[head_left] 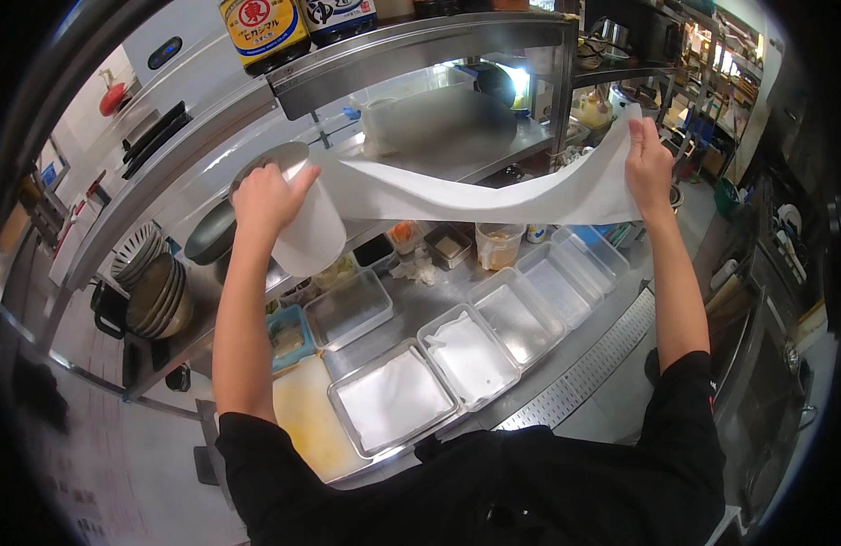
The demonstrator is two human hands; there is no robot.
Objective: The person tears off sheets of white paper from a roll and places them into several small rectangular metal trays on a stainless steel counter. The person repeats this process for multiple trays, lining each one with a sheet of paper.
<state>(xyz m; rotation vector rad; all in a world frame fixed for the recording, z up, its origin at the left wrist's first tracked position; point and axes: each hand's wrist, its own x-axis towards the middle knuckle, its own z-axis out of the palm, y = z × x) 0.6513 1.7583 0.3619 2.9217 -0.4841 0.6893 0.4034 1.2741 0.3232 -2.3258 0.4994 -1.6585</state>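
Note:
My left hand (pixel 272 199) grips a thick roll of white paper towel (pixel 312 232), held up in front of the steel shelf. Out at the right, my right hand (pixel 648 164) pinches the loose end of the paper. Between both hands a long unrolled strip (pixel 489 198) sags in mid-air above the counter. Below it stands a row of clear plastic containers. A rectangular tray (pixel 450 401) and the plastic container (pixel 513 379) beside it are lined with white paper sheets (pixel 396 401). Another clear container (pixel 519 315) farther right has no paper in it.
A yellow-stained cutting board (pixel 311 416) lies left of the lined tray. Behind are a clear bin (pixel 349 310), a blue container (pixel 289 334) and a tub of brownish food (pixel 499 247). Stacked bowls (pixel 160 297) stand left. Large bottles (pixel 265 31) sit on the upper steel shelf (pixel 427 58).

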